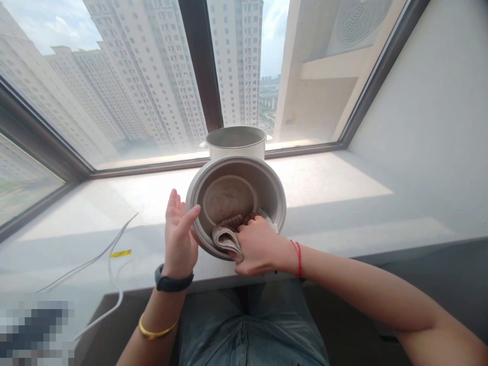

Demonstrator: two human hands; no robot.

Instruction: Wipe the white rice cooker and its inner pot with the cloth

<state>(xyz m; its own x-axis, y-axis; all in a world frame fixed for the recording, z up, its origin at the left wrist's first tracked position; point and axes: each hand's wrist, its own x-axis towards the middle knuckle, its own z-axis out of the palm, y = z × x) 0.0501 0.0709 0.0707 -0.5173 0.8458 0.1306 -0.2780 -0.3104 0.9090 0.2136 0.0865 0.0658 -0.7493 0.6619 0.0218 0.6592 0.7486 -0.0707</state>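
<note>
A metal inner pot (229, 193) is tilted with its mouth facing me, at the front of the white sill. My left hand (180, 239) is at the pot's left side, fingers stretched upward and thumb across the rim. Whether the palm presses on the outer wall is hard to tell. My right hand (257, 246) is closed on a folded brown and beige checked cloth (227, 239), pushed against the lower inside wall. Some of the cloth is hidden under the fingers. Right behind stands a white round pot (236, 145) with side handles, its lower part covered by the inner pot.
The white sill (324, 198) runs along a large window with dark frames (204, 66). Thin cables (114, 300) with a yellow tag (120, 253) lie at the left. A white wall (430, 112) closes off the right side. A pixelated patch covers the lower left corner.
</note>
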